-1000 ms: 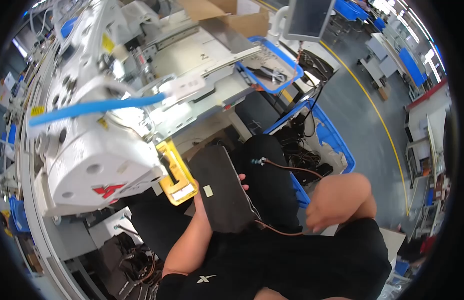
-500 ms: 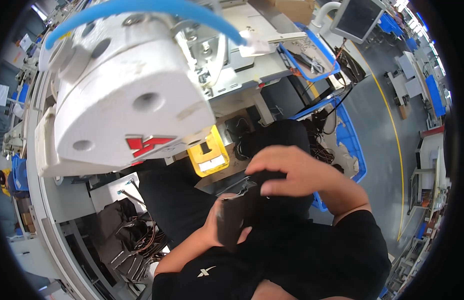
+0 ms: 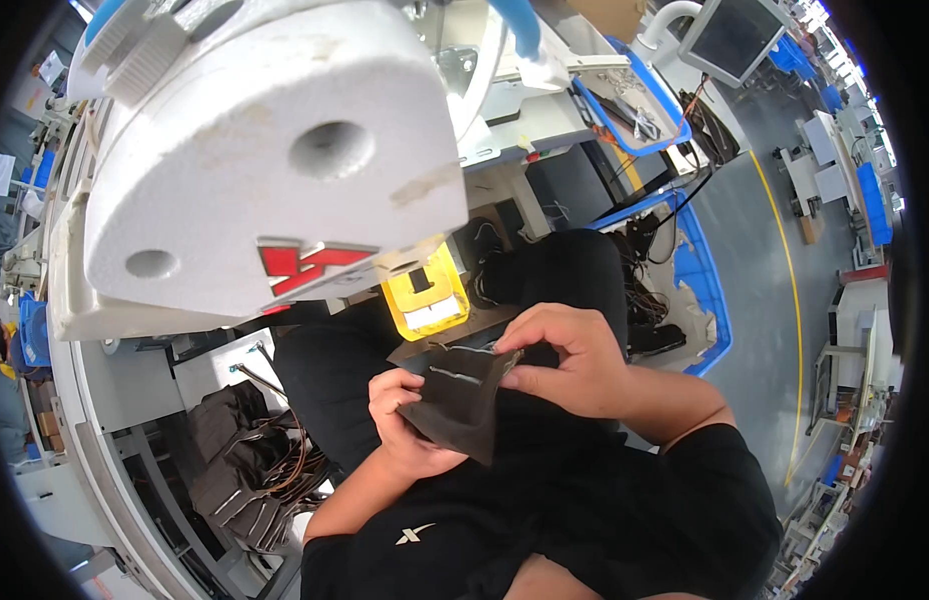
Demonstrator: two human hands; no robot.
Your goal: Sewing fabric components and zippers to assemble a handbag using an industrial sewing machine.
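A dark brown fabric piece like a flat pouch (image 3: pixel 459 412) is spread between my two hands above my lap. Light, shiny strips run along its upper part. My left hand (image 3: pixel 409 428) is closed on its left side, fingers bent over the edge and the thumb side hidden beneath. At the upper right corner, my right hand (image 3: pixel 573 362) pinches the edge between thumb and fingers. Both hands touch the pouch, and its lower corner hangs toward my shirt.
A large white machine head (image 3: pixel 275 190) looms at upper left. Beyond my hands lies a yellow bin (image 3: pixel 452 262). A blue crate (image 3: pixel 723 300) with dark straps stands right, below a blue tray (image 3: pixel 640 150) of small parts. Dark fabric pieces (image 3: pixel 240 455) are heaped at lower left.
My right hand has come down onto the pouch's upper right corner and now pinches it. The pouch has turned from nearly edge-on to broad side up, and my left hand has shifted leftward and up.
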